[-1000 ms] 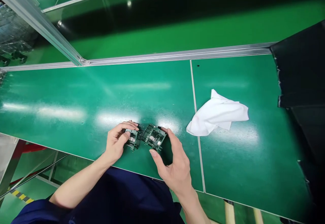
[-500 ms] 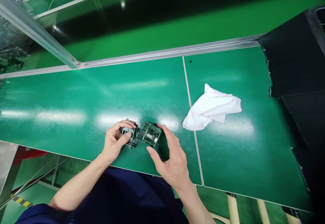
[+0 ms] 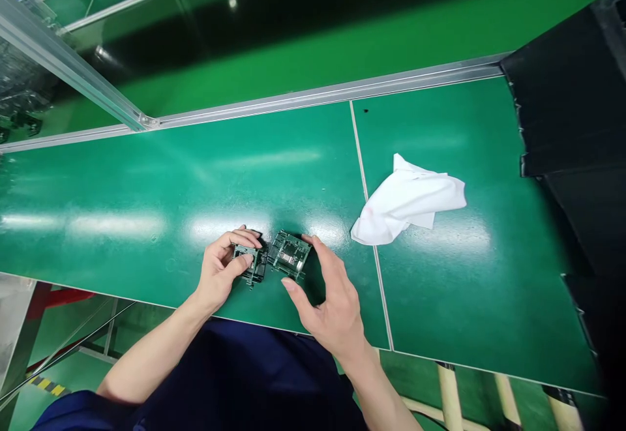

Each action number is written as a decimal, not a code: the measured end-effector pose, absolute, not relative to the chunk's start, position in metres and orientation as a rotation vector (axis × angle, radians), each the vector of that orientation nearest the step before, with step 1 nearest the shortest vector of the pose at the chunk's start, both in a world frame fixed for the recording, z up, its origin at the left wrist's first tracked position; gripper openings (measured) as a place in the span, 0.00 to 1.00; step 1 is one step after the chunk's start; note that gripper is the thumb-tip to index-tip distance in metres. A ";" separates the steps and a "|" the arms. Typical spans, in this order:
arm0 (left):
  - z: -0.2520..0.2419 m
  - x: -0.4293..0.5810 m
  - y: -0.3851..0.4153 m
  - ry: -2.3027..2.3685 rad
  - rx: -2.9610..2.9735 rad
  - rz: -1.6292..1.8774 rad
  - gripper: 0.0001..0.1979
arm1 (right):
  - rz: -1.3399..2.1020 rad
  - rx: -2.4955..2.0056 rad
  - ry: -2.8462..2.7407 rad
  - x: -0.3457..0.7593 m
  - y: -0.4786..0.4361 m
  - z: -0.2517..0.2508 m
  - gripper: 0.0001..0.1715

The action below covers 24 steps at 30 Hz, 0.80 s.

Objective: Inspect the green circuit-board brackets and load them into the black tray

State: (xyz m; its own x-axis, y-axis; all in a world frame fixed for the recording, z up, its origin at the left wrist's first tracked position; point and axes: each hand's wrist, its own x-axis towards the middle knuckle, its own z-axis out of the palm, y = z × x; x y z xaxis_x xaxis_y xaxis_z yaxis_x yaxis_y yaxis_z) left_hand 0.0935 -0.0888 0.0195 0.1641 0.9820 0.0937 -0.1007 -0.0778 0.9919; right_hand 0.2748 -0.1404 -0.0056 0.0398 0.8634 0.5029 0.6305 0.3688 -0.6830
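Observation:
My left hand (image 3: 218,273) is closed around a small stack of green circuit boards (image 3: 249,267), its thumb pressed on top and its fingers along the far side. Right beside it, a second circuit board assembly (image 3: 290,253) shows its face with small parts and pins along the edges. My right hand (image 3: 328,297) spans this assembly by its edges, the thumb at the near edge and the index finger at the far right corner. The two assemblies sit close together, and I cannot tell whether they are joined. My other right fingers are partly hidden.
A crumpled white cloth (image 3: 409,201) lies on the green tabletop (image 3: 161,183) to the right, across a pale seam. A metal rail (image 3: 293,100) runs along the back, meeting a slanted post (image 3: 73,53). A black cover (image 3: 567,111) stands at the right edge.
The view has shifted slightly, so the table and cloth appear a little higher. Both hands and both board assemblies keep nearly the same positions relative to one another.

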 end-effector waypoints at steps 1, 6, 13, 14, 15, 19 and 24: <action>0.019 0.094 -0.089 0.980 1.278 1.195 0.04 | 0.308 -1.342 -1.673 0.275 -0.141 -0.006 0.41; 0.020 0.096 -0.087 0.966 1.292 1.195 0.04 | 0.312 -1.336 -1.680 0.275 -0.141 -0.006 0.40; 0.021 0.069 -0.095 0.905 1.408 1.043 0.27 | 0.325 -1.383 -1.680 0.275 -0.147 -0.001 0.40; 0.020 0.061 -0.098 0.891 1.440 1.010 0.33 | 0.329 -1.385 -1.680 0.275 -0.148 0.000 0.40; 0.019 0.053 -0.102 0.891 1.482 0.979 0.38 | 0.333 -1.384 -1.679 0.275 -0.149 0.000 0.40; 0.015 0.035 -0.112 1.035 1.678 0.770 0.45 | 0.369 -1.370 -1.679 0.276 -0.151 0.002 0.41; 0.016 0.041 -0.111 1.145 1.795 0.703 0.32 | 0.459 -1.400 -1.738 0.285 -0.153 0.006 0.38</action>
State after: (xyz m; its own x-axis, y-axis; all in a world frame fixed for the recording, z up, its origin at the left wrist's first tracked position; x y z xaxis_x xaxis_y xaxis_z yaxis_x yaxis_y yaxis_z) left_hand 0.0410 -0.1110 0.0156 0.4175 0.9087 0.0075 0.4172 -0.1990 0.8868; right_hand 0.2848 -0.1527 0.0056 -0.0269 0.9265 0.3753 0.6203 0.3099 -0.7206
